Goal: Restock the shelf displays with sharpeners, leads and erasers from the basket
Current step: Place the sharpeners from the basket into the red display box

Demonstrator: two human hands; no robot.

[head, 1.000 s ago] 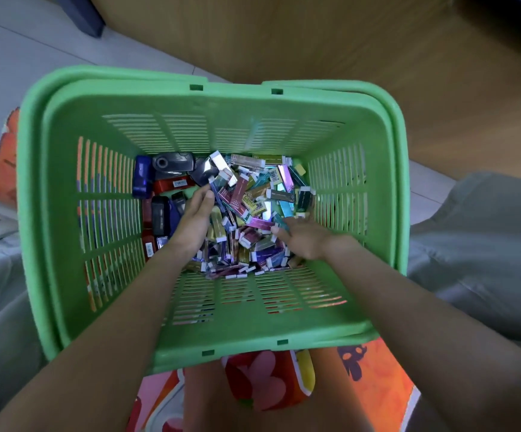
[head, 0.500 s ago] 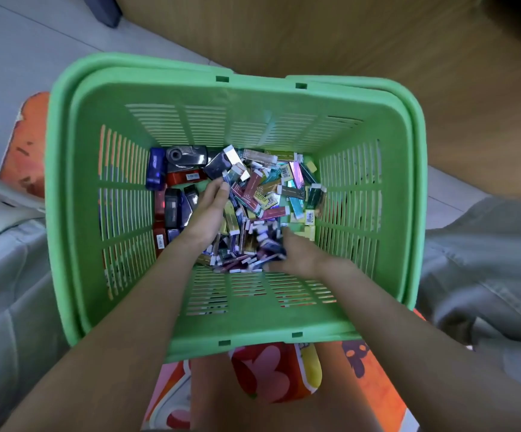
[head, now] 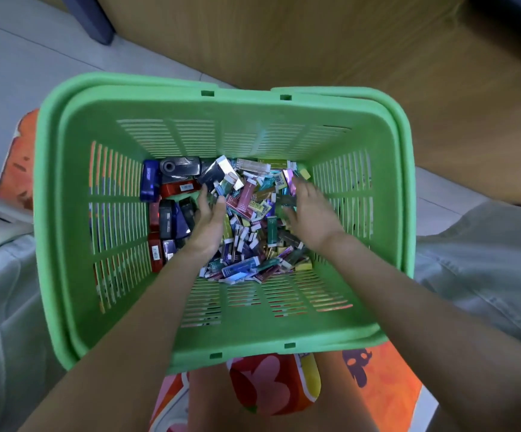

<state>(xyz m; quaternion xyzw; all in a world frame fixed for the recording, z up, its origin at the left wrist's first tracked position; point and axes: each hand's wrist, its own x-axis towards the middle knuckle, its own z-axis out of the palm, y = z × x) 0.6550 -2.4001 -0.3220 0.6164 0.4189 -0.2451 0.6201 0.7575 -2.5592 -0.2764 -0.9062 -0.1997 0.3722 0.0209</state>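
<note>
Nearest, two bare forearms reach forward from the bottom corners. Between them one bare leg [head: 209,400] lies over one bright mat [head: 387,385], orange with a red flower printed on it. Grey cloth [head: 486,266] spreads on both sides of the mat.

Just beyond the leg sits one green basket [head: 253,350], slotted on all four walls. Its two handles are folded down outside the rim, the left handle [head: 42,188] on one side and the right handle [head: 407,169] on the other.

Both hands are inside the basket, well apart. The left hand [head: 208,222] lies where the sharpeners meet the small packs, with its fingers straight and pointing at the far wall. Its grip is open and holds nothing. The right hand [head: 310,219] rests on the right side of the heap, blurred, with its fingers stretched and its palm turned toward the other hand. Its grip also looks open, with nothing plainly pinched.

The small packs [head: 246,238] lie between and under the hands. There are dozens, too many to count, in pink, teal, purple, yellow and silver. They cover the middle and right of the basket floor, and leads cannot be told from erasers.

The sharpeners [head: 165,219] are stacked along the left wall, about nine as far as they can be counted. Among them are one grey sharpener [head: 179,166] with a round hole in the far left corner, one blue sharpener [head: 150,185] touching it, and red and black ones nearer.

Past the basket are pale floor tiles [head: 19,63], one dark post [head: 89,18] and one wooden panel [head: 315,42].
</note>
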